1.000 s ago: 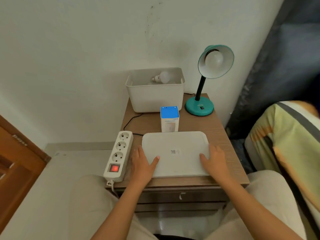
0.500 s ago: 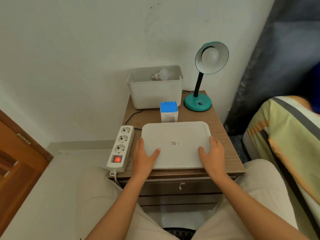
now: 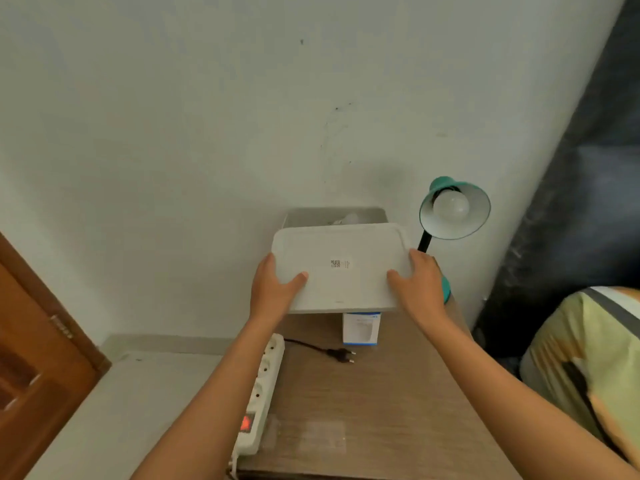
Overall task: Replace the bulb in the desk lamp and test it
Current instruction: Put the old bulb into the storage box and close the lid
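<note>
Head view: both hands hold a flat white lid (image 3: 341, 268) in the air by its 2 short ends, tilted slightly, just in front of and above the white bin (image 3: 334, 216) at the wall. Held level from both ends like this, it looks ready to be set down onto the bin, which I judge is meant to close away the loose bulb (image 3: 107, 219) half hidden beyond the lid's far edge.

The left hand (image 3: 273, 289) has its thumb lying across the lid's top and its fingers (image 3: 265, 268) curled round the left edge, pinching the lid. The right hand (image 3: 417, 282) mirrors it, thumb on top, fingers wrapped over the right edge.

Just beyond the right fingers stands the teal desk lamp (image 3: 453, 211), a bulb (image 3: 451, 206) seated in its shade, unlit. Below the hands, on the counter (image 3: 381, 393), sits a blue-and-white bulb box (image 3: 361, 329). The lamp's plug (image 3: 341, 355) lies loose on the counter, apart from the power strip (image 3: 263, 386) under the left forearm, whose switch glows red. Testing appears not yet done.
</note>
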A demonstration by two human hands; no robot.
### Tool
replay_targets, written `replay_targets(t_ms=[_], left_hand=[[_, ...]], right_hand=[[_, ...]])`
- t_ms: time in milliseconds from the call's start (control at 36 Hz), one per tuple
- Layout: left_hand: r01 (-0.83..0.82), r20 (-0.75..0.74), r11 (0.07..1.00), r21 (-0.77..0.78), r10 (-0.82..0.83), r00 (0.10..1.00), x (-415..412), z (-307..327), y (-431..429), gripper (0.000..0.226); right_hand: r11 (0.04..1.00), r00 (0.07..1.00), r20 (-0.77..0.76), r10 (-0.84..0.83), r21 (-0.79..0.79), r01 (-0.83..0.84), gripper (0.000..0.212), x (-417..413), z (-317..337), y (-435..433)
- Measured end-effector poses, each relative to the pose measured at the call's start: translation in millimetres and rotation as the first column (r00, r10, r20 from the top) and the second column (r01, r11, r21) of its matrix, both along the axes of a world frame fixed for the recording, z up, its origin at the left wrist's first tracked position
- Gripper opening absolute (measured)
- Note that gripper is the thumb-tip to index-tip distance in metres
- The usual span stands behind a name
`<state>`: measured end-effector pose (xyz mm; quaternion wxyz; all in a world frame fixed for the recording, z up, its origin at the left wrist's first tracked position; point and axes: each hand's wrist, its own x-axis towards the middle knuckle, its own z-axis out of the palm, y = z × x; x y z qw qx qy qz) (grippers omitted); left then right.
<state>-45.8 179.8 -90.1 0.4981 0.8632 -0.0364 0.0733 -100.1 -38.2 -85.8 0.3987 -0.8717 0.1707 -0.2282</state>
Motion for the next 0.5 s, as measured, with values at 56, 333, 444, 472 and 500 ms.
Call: replay_targets(t_ms=[56, 333, 444, 472, 500], left_hand=[[0.011, 0.0, 1.0, 0.007, -0.011, 1.0, 24.7, 6.6, -1.2, 0.056], [0.056, -0.118, 0.996, 0.075, -0.047, 0.992, 116.7, 6.9, -18.7, 0.051], [0.042, -0.076, 0.991, 0.127, -0.033, 0.997, 139.7, -7.3, -26.7, 0.036], [0.023, -0.059, 0.989, 0.145, -0.014, 0.998, 144.9, -11.2, -28.1, 0.034], [0.004, -0.04, 0.987, 0.162, 0.003, 0.999, 148.8, -13.9, -29.2, 0.033]], right_hand=[[1.0, 0.999, -0.018, 0.027, 0.0, -0.027, 0.034, 24.8, 5.3, -4.8], [0.999, 0.992, -0.117, 0.042, -0.006, -0.043, 0.017, 117.1, -7.7, -28.5], [1.0, 0.995, -0.101, 0.02, -0.006, -0.021, 0.016, 138.6, -16.4, -33.8], [1.0, 0.995, -0.095, 0.019, -0.005, -0.02, 0.016, 143.2, -17.2, -34.6], [1.0, 0.996, -0.09, 0.02, -0.007, -0.02, 0.016, 147.6, -18.2, -35.5]])
